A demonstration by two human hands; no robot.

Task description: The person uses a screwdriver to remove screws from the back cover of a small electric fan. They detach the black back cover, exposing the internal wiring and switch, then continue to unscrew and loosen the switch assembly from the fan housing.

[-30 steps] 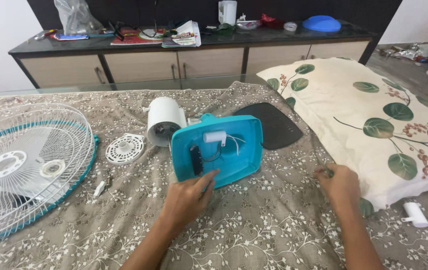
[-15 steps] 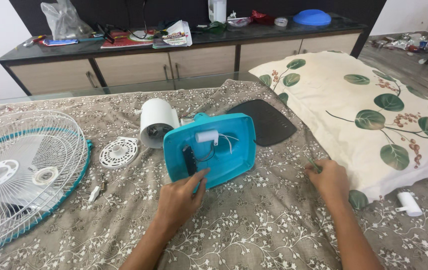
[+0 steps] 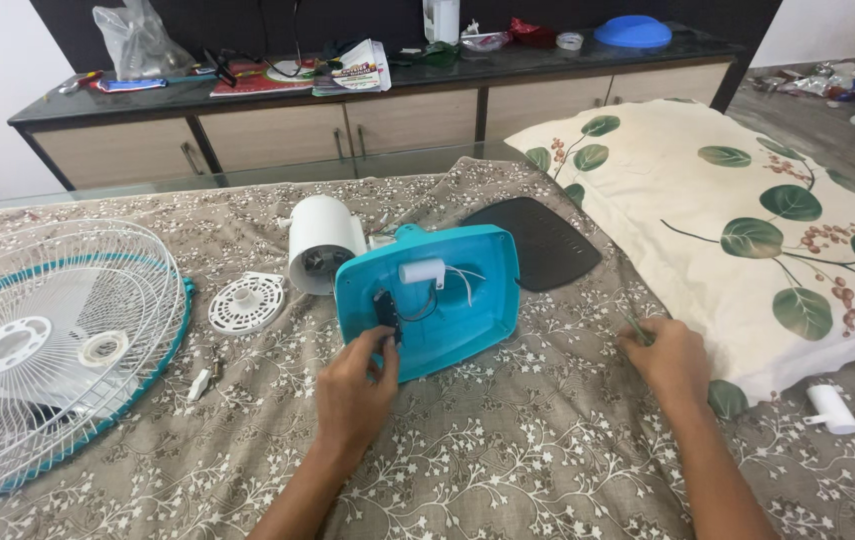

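Observation:
A teal fan base shell (image 3: 467, 305) lies open side up on the flowered cloth, with a white block, wires and a black switch part (image 3: 385, 307) inside. My left hand (image 3: 352, 390) grips the shell's near edge, fingertips touching the black part. A white motor housing (image 3: 319, 240) lies joined to the shell's far left. My right hand (image 3: 669, 358) rests on the cloth by the pillow, closed on a thin green-handled tool (image 3: 636, 326).
A white wire fan guard (image 3: 42, 340) with a teal rim lies at the left. Nearby are a white round grille piece (image 3: 246, 301), a black plate (image 3: 545, 243), a leaf-print pillow (image 3: 747, 220), a white cylinder part (image 3: 832, 408), and a cluttered cabinet (image 3: 347, 110) behind.
My left hand has slid left along the shell's edge and its fingers now reach the black switch part. My right hand stays by the pillow, holding the thin tool.

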